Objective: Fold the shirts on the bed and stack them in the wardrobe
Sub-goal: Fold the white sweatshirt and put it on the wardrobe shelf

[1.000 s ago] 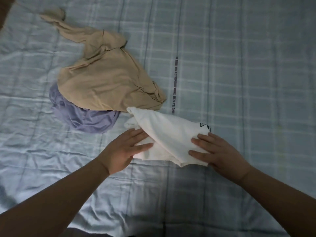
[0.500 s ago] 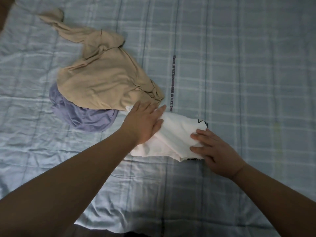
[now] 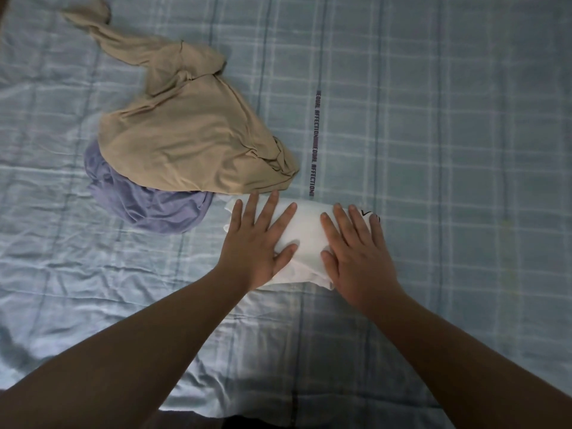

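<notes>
Head view, the only 1 I have: I look down on a bed [image 3: 433,150] covered in a pale blue checked sheet, with a line of printed text running down it just right of the clothes. Its near edge shows at the bottom of the frame, between my forearms. Right of the clothes the sheet is bare and open all the way to the frame edge; to the left there is a wrinkled bare strip too. I count 3 shirts. A folded white shirt [image 3: 309,230] lies near the middle, with a small dark print at its right end. Both hands lie flat on it, fingers spread wide, gripping nothing: left hand [image 3: 258,243] on its left part, right hand [image 3: 356,252] on its right part. Just beyond, a crumpled tan shirt [image 3: 192,144] lies partly over a bunched purple shirt [image 3: 148,202], and its lower edge almost meets the white one.
</notes>
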The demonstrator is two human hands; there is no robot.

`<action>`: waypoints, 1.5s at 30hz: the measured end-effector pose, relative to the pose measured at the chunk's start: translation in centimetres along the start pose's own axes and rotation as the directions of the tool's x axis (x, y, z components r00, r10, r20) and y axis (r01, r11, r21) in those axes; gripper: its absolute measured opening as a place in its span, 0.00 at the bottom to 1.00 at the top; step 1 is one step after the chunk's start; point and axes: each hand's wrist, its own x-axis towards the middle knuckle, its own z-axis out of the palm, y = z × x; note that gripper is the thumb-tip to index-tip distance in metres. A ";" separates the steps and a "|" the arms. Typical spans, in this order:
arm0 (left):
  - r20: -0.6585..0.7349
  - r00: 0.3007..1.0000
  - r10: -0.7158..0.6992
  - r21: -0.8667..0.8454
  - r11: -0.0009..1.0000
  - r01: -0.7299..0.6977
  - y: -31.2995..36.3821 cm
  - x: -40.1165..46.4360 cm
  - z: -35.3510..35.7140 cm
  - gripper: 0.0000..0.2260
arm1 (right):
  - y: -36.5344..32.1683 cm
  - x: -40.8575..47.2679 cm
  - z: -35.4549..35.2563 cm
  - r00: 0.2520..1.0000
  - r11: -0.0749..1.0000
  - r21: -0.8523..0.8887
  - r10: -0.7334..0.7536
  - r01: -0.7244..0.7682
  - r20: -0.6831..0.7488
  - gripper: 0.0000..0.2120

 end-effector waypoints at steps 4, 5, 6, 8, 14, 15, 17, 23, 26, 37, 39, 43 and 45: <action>-0.008 1.000 0.014 -0.008 1.000 -0.014 -0.1 0.1 0.8 0.30 | 0.8 -0.2 1.4 0.999 0.999 -0.036 -0.030 0.031 0.020 0.28; -0.007 1.000 0.004 -0.009 1.000 -0.004 -0.1 0.1 0.9 0.30 | 0.8 0.0 1.4 1.000 0.999 -0.033 -0.029 0.030 0.012 0.28; -0.014 1.000 -0.004 -0.010 1.000 0.004 -0.1 0.2 1.0 0.30 | 0.9 0.2 1.3 0.999 0.999 -0.018 -0.037 0.037 -0.009 0.28; -0.052 0.999 0.009 0.001 1.000 -0.009 -0.1 0.2 0.8 0.29 | 1.7 -0.1 1.3 0.989 0.991 0.017 -0.132 0.134 -0.072 0.25; -0.149 0.896 0.419 0.024 0.907 -0.420 -0.7 -2.7 0.9 0.23 | 6.4 -3.3 1.3 0.889 0.880 -0.121 -0.454 0.459 0.068 0.32; -0.104 0.890 0.445 0.015 0.895 -0.446 -1.0 -3.0 0.9 0.26 | 7.0 -3.3 1.3 0.876 0.867 -0.133 -0.466 0.481 0.126 0.36; 0.015 0.883 0.468 0.025 0.883 -0.468 -2.1 -3.1 1.0 0.34 | 7.8 -2.6 1.4 0.863 0.858 -0.141 -0.465 0.494 0.196 0.44; 0.171 0.862 0.478 0.038 0.871 -0.490 -4.7 -1.1 -0.1 0.49 | 7.8 -0.9 1.5 0.885 0.883 -0.094 -0.447 0.460 0.131 0.41; 0.186 0.858 0.479 -0.051 0.877 -0.478 -4.8 -0.3 -1.2 0.50 | 7.8 -0.2 1.2 0.877 0.881 -0.043 -0.464 0.472 0.127 0.41; 0.516 0.839 -0.171 -0.710 0.463 0.531 -2.6 -1.7 -18.9 0.18 | 7.7 2.7 -16.7 0.890 0.552 0.776 -0.124 -0.305 0.439 0.20; 0.576 0.788 -0.219 -0.761 0.210 0.614 -2.2 -4.5 -21.7 0.24 | 6.3 2.0 -19.6 0.856 0.385 0.807 -0.079 -0.447 0.512 0.18; 0.581 0.773 -0.254 -0.814 -0.191 0.549 -0.8 -11.8 -25.6 0.21 | 1.3 0.8 -24.0 0.729 0.169 0.721 -0.021 -0.672 0.684 0.07; 0.601 0.742 -0.297 -0.794 -0.332 0.510 -0.5 -16.3 -26.4 0.20 | -1.6 0.2 -25.5 0.670 0.145 0.672 -0.066 -0.726 0.739 0.10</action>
